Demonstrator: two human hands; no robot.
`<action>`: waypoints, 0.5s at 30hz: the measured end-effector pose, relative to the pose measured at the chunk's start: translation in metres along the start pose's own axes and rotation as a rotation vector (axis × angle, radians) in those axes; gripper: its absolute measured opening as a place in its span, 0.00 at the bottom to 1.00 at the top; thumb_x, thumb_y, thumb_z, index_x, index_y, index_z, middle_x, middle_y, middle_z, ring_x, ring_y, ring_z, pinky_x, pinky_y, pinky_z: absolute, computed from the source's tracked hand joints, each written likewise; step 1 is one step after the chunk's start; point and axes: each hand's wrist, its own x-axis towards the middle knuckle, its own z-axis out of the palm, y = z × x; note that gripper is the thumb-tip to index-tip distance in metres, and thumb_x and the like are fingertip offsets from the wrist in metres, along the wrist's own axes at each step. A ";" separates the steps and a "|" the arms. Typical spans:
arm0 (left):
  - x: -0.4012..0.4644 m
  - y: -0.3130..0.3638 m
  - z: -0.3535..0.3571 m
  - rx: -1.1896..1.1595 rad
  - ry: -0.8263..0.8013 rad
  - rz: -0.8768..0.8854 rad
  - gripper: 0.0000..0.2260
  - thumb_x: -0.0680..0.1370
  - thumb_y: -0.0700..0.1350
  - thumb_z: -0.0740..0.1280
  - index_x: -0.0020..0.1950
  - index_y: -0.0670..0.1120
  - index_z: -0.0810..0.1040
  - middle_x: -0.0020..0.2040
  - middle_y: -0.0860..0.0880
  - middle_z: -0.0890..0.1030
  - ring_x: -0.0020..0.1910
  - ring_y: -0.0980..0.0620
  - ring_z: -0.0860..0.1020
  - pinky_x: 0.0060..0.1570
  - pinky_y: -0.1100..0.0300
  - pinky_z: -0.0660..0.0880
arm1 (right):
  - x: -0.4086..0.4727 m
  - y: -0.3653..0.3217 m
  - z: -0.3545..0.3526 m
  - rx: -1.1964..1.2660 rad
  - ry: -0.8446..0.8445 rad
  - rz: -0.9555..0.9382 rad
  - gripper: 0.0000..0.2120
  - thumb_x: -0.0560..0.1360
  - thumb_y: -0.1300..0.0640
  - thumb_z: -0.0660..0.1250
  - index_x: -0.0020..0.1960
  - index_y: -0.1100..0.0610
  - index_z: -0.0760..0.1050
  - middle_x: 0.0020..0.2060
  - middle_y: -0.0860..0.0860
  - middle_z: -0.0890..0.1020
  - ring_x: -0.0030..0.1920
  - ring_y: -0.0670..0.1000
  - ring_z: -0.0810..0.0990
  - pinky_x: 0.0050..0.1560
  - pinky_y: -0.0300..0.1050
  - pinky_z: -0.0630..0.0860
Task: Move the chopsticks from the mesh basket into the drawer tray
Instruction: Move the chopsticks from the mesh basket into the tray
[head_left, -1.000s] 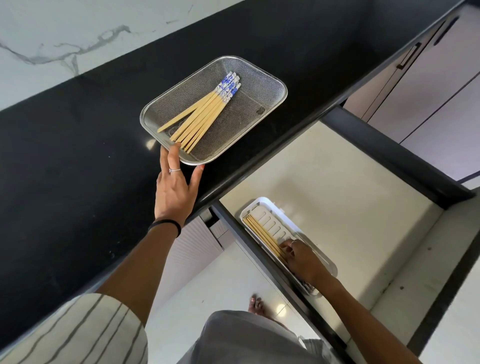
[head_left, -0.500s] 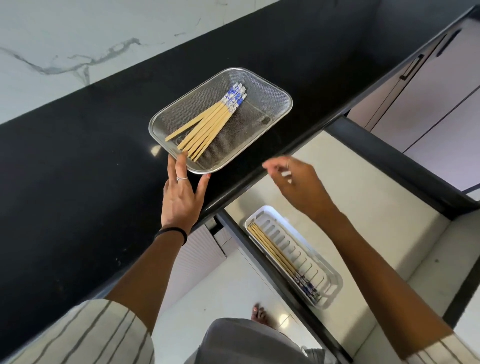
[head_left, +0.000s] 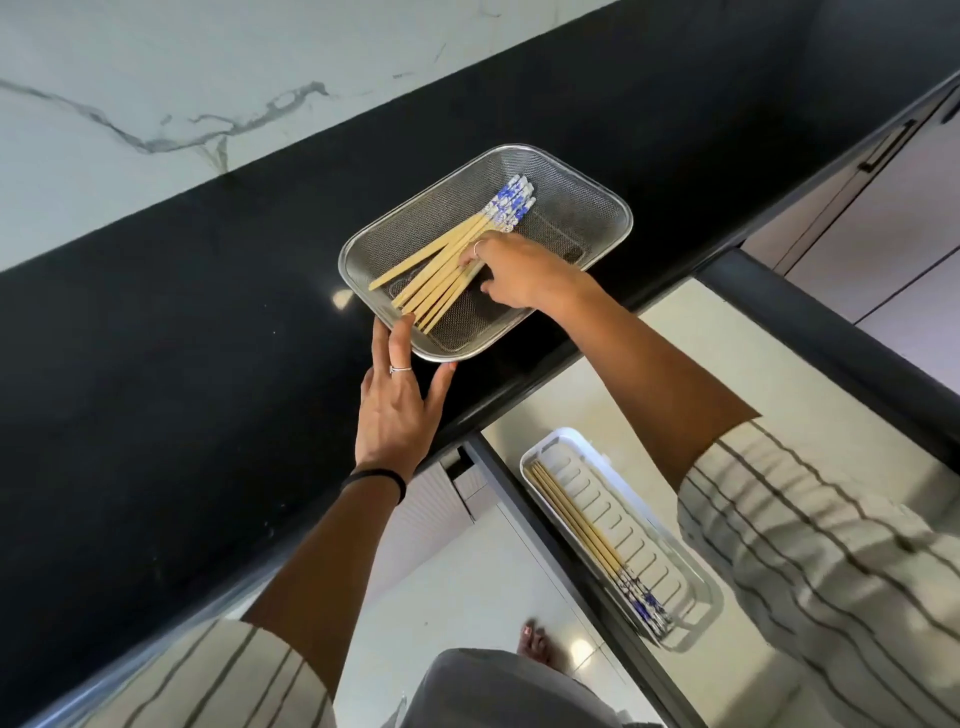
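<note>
sleeves (head_left: 810, 530): cream, dark stripes | left wrist: black band (head_left: 375, 480) | ring (head_left: 400, 368)

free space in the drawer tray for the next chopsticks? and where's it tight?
White tray: its ribbed floor is bare from the chopsticks already in it, which hug its counter-side wall, across to the far wall. The drawer floor beyond is bare too. Tight spot: the mesh basket, where the right hand is on the bundle and the left hand touches the rim.

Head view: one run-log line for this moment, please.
phase: reaching for chopsticks | right hand: on chopsticks in mesh basket | left hand: steadying basket rim | drawer tray: some chopsticks inside
</note>
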 end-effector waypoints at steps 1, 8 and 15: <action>0.000 0.000 0.000 0.000 0.002 0.002 0.27 0.80 0.57 0.60 0.75 0.51 0.54 0.78 0.40 0.56 0.73 0.39 0.66 0.67 0.39 0.69 | 0.004 0.000 0.002 -0.034 -0.024 -0.001 0.23 0.74 0.68 0.64 0.67 0.53 0.71 0.68 0.53 0.70 0.68 0.55 0.69 0.68 0.51 0.68; 0.000 0.001 0.000 0.004 0.013 -0.012 0.28 0.81 0.58 0.58 0.78 0.50 0.54 0.79 0.41 0.54 0.75 0.43 0.61 0.70 0.44 0.65 | 0.016 -0.002 0.005 -0.213 -0.019 -0.025 0.30 0.71 0.70 0.65 0.70 0.53 0.65 0.69 0.52 0.68 0.70 0.54 0.68 0.68 0.57 0.68; 0.000 0.002 0.000 0.008 0.007 -0.010 0.27 0.81 0.58 0.56 0.77 0.51 0.54 0.79 0.41 0.55 0.77 0.44 0.58 0.70 0.42 0.66 | 0.019 -0.005 0.007 -0.247 -0.027 -0.044 0.32 0.70 0.71 0.63 0.71 0.53 0.62 0.63 0.51 0.69 0.57 0.54 0.75 0.54 0.53 0.78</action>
